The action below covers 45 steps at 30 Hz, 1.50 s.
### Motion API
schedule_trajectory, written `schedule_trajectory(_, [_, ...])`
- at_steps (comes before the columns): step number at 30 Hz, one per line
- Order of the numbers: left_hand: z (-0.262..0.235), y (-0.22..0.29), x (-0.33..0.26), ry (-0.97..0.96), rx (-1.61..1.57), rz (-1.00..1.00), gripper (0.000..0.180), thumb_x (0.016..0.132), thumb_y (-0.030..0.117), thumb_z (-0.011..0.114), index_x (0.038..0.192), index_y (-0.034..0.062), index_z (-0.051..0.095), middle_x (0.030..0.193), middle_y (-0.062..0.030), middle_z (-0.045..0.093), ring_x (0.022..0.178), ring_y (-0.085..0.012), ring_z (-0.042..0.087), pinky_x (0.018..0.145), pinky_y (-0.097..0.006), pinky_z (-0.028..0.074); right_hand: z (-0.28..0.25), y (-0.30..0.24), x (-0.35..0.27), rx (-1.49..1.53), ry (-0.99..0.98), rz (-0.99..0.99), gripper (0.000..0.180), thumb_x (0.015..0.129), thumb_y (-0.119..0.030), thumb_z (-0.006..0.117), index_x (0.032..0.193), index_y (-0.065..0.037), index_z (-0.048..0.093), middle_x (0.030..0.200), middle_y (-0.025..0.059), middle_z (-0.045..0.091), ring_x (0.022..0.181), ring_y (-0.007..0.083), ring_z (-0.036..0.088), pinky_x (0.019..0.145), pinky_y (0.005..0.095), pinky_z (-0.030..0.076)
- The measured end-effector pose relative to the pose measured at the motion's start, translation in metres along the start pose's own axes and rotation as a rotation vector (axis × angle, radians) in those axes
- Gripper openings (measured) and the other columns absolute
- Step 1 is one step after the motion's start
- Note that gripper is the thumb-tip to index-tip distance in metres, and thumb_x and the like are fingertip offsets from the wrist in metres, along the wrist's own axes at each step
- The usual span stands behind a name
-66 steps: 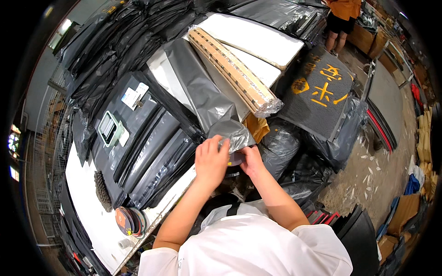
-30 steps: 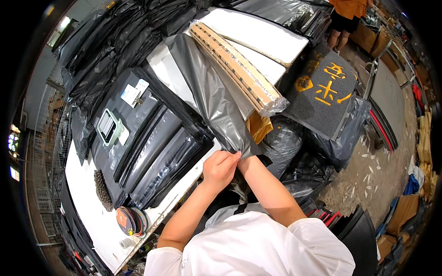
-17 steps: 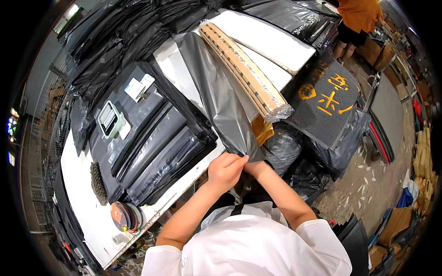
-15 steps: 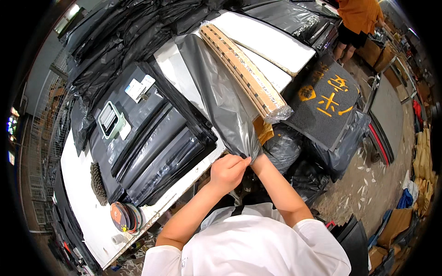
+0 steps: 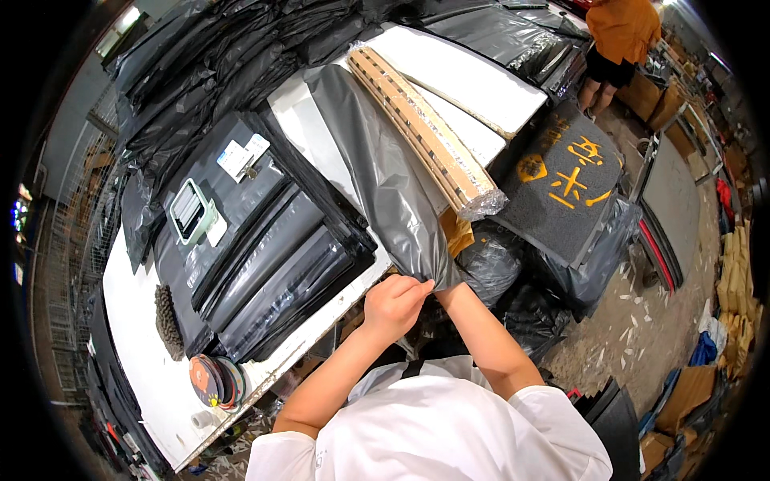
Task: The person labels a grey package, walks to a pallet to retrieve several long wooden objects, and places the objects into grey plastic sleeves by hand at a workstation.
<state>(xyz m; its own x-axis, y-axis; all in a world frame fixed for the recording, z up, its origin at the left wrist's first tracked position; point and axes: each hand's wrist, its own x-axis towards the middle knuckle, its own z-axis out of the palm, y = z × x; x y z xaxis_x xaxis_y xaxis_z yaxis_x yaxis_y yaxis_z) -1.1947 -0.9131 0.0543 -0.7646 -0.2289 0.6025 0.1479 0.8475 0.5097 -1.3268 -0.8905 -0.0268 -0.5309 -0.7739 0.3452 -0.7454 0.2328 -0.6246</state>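
A long grey plastic bag (image 5: 385,172) stretches from the white table top down to my hands at the table's near edge. My left hand (image 5: 395,306) is closed, thumb and fingers pinching the edge of the bag's near end. My right hand (image 5: 451,295) goes into or under that same end; plastic covers its fingers, and only the wrist part shows. Just right of the bag lies a long bundle of brown cardboard strips (image 5: 429,128) in clear wrap, its near end jutting past the white boards.
Stacked black plastic bags (image 5: 273,264) lie left on the white table (image 5: 132,321), with a pale green tray (image 5: 192,211), a brush (image 5: 168,321) and round discs (image 5: 215,381). A grey mat with yellow characters (image 5: 561,176) lies right. A person in orange (image 5: 622,32) stands far right.
My hands and the bag's near end have shifted slightly down toward me. The left hand keeps its pinch on the bag's edge. The view has moved a little.
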Motion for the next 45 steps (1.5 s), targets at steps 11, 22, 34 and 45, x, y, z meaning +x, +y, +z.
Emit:
schedule_trajectory(11, [0.007, 0.003, -0.019, 0.026, 0.173, -0.231, 0.058, 0.058, -0.004, 0.063, 0.113, 0.0030, 0.047, 0.093, -0.0110, 0.055, 0.091, -0.0335, 0.050, 0.080, -0.040, 0.040, -0.007, -0.010, -0.036, -0.206, 0.058, -0.058, 0.036, 0.079, -0.013, 0.052, 0.112, -0.001, 0.048, 0.112, 0.0155, 0.050, 0.105, 0.0301, 0.046, 0.090, 0.0382, 0.037])
schedule_trajectory(22, [-0.011, 0.014, -0.101, -0.105, -0.889, -1.281, 0.013, 0.085, 0.012, 0.056, 0.080, -0.0003, 0.060, 0.069, -0.0021, 0.058, 0.066, -0.0101, 0.057, 0.060, -0.021, 0.047, -0.092, -0.034, -0.071, 0.190, 0.259, -0.084, 0.021, 0.063, 0.002, 0.066, 0.082, -0.006, 0.061, 0.078, 0.0069, 0.055, 0.073, 0.0248, 0.053, 0.064, 0.0334, 0.042])
schedule_trajectory(34, [-0.010, 0.028, -0.107, 0.022, -0.817, -1.284, 0.010, 0.082, -0.001, 0.055, 0.089, -0.0082, 0.059, 0.088, -0.0081, 0.058, 0.078, -0.0128, 0.059, 0.070, -0.023, 0.050, -0.057, -0.065, -0.121, 0.625, -0.142, 0.068, 0.015, 0.073, -0.007, 0.063, 0.087, -0.004, 0.058, 0.084, 0.0073, 0.057, 0.074, 0.0228, 0.055, 0.060, 0.0303, 0.043])
schedule_trajectory(45, [-0.018, 0.025, -0.093, -0.168, -0.435, -0.949, 0.009, 0.073, -0.003, 0.061, 0.082, -0.0031, 0.062, 0.080, -0.0112, 0.060, 0.068, -0.0183, 0.058, 0.063, -0.025, 0.046, -0.079, -0.047, -0.132, 0.763, -0.396, 0.186, 0.009, 0.073, -0.006, 0.064, 0.082, -0.004, 0.060, 0.085, 0.0071, 0.056, 0.085, 0.0219, 0.053, 0.074, 0.0295, 0.043])
